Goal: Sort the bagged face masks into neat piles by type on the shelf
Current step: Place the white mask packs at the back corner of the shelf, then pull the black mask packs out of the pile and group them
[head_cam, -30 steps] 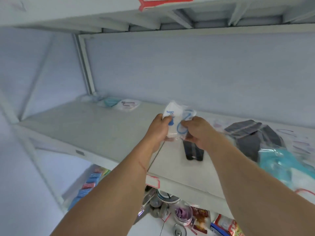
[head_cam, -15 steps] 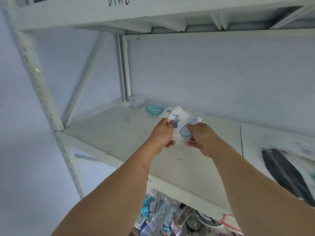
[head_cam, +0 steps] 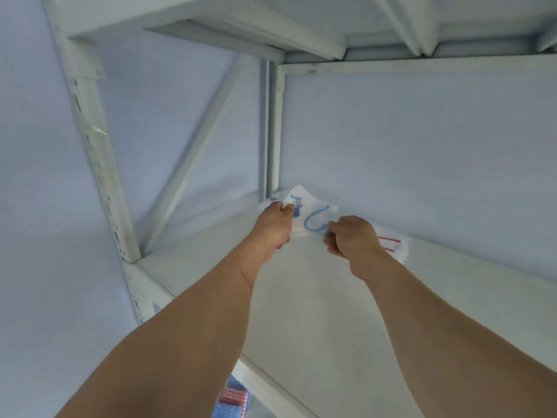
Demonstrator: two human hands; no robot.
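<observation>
I have the bagged white mask (head_cam: 310,211) with blue loops up near the back left corner of the shelf (head_cam: 346,312), pinched between my left hand (head_cam: 275,226) and right hand (head_cam: 351,236), one on each end. Bare shelf board lies toward the front edge. Another bagged mask (head_cam: 394,244) with red loops lies just right, behind my right hand.

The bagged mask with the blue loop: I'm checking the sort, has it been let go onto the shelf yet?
No, the left hand and right hand each pinch an edge of the bagged mask.
</observation>
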